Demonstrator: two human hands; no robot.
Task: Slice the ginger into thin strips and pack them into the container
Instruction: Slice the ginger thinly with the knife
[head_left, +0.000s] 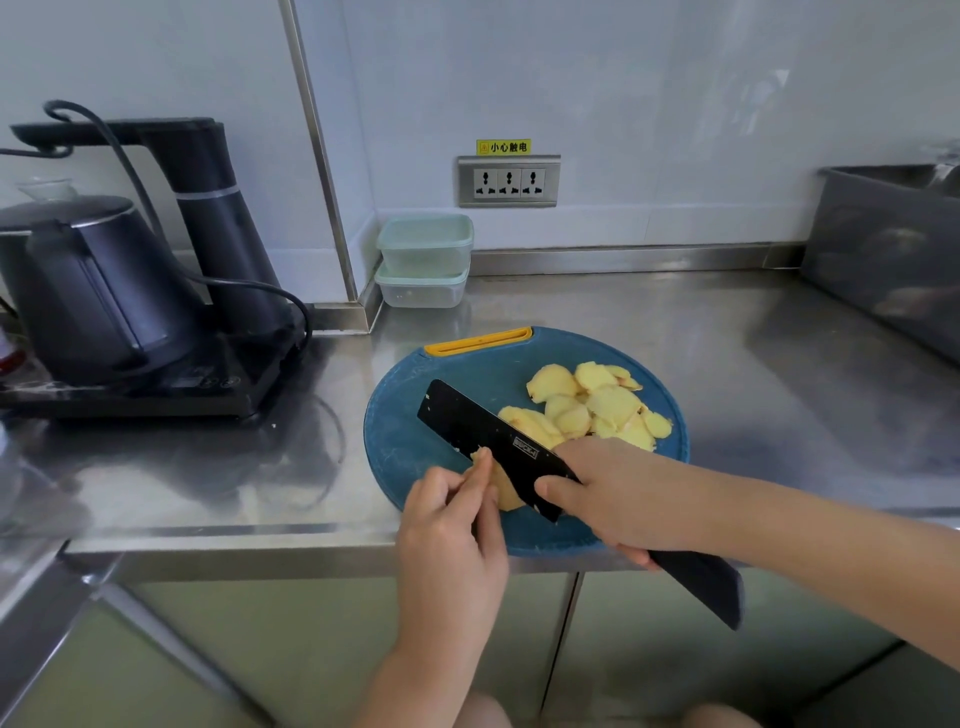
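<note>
Your right hand (618, 499) is wrapped round the handle of the black knife (483, 436), with the forefinger laid along the near side of the blade. The blade runs away from you to the left, edge down on the board (447, 374), and the end of the handle sticks out past your palm over the counter's front edge.

Your left hand (452, 525) is curled, its fingertips pinching the ginger piece (501, 491) just beside the blade's left face; one fingertip touches the blade. The piece lies on the near part of the blue round board, partly hidden by the knife.

The cut slices (597, 405) lie in an overlapping heap on the far right part of the board, behind the blade.

The board rests on the steel counter (675, 322). Two lidded containers (423, 260) stand stacked in the corner by the wall, well apart from the board. A black kettle (93, 291) stands at the left, a grey bin (883, 249) at the right.
</note>
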